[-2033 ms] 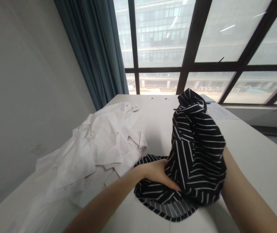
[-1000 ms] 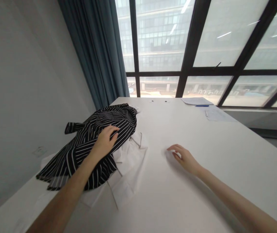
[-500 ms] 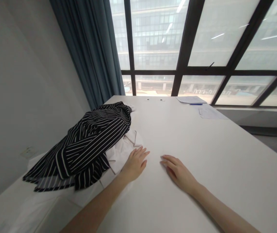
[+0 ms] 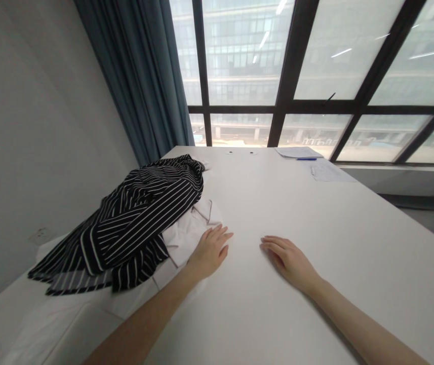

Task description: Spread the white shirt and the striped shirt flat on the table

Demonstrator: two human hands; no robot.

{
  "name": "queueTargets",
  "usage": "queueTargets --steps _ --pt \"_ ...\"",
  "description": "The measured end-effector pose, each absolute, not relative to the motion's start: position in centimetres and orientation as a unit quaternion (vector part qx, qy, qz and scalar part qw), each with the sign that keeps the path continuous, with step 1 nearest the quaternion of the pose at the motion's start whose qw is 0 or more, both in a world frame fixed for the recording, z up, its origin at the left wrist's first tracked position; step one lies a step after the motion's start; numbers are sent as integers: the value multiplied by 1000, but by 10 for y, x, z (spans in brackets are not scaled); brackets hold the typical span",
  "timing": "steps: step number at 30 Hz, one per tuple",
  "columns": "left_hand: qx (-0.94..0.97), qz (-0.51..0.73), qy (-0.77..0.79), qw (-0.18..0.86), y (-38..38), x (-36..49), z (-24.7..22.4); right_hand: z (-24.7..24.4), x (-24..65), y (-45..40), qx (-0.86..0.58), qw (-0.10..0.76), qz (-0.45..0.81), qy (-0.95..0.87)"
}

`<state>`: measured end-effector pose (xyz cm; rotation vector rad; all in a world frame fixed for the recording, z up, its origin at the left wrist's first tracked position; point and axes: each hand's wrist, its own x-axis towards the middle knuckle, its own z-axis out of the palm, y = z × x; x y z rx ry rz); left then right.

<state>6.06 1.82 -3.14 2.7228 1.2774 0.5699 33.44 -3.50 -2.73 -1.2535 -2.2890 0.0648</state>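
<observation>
My left hand (image 4: 209, 251) lies at the right edge of a white garment (image 4: 182, 234), fingers spread and holding nothing. Over that white cloth is heaped a black shirt with white stripes (image 4: 146, 210), its sleeve folded across the pile. To the right, my right hand (image 4: 290, 262) rests on the white table (image 4: 262, 304), fingers stretched out and bent slightly downward, with nothing in them. A gap of bare tabletop separates the two hands.
Papers (image 4: 298, 152) and a blue pen (image 4: 307, 159) lie at the table's far right, with another thin sheet (image 4: 330, 173) nearer. A blue curtain (image 4: 141, 76) and a wall socket (image 4: 42, 235) are on the left. Windows stand behind.
My right hand has slid a little to the right, widening the gap between my hands. My left hand stays beside the white garment. The view has tilted slightly.
</observation>
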Motion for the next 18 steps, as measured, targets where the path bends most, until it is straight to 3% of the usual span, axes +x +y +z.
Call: queueTargets --steps 18 --pt "890 192 413 34 16 60 -30 -33 336 -31 -477 274 35 -835"
